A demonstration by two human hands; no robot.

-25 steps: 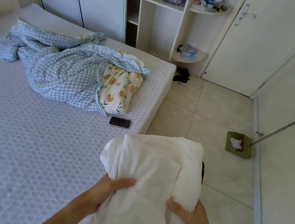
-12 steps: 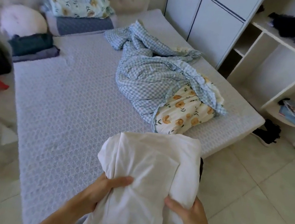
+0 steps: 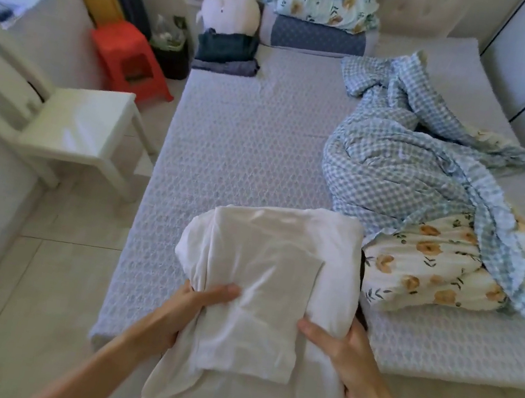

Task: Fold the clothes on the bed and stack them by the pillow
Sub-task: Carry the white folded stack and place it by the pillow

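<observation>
Your view has swung toward the pillow [image 3: 318, 36]. Both hands, left [image 3: 193, 305] and right [image 3: 338, 347], grip the folded white shirt [image 3: 271, 270]; loosen either and it may unfold.

The white garment [image 3: 270, 290] is soft, matt cloth, faintly creased. The bed [image 3: 236, 159] wears a matt cover with a raised, quilted-looking pattern. The checked quilt [image 3: 407, 174] is crinkled cloth with a floral cloth lining. The red stool [image 3: 128, 58] looks like smooth plastic with a slight sheen. The white chair [image 3: 69, 121] has a glossy, smooth seat. The floor [image 3: 42, 283] is smooth, pale tile. The headboard [image 3: 421, 6] looks padded and tufted.
</observation>
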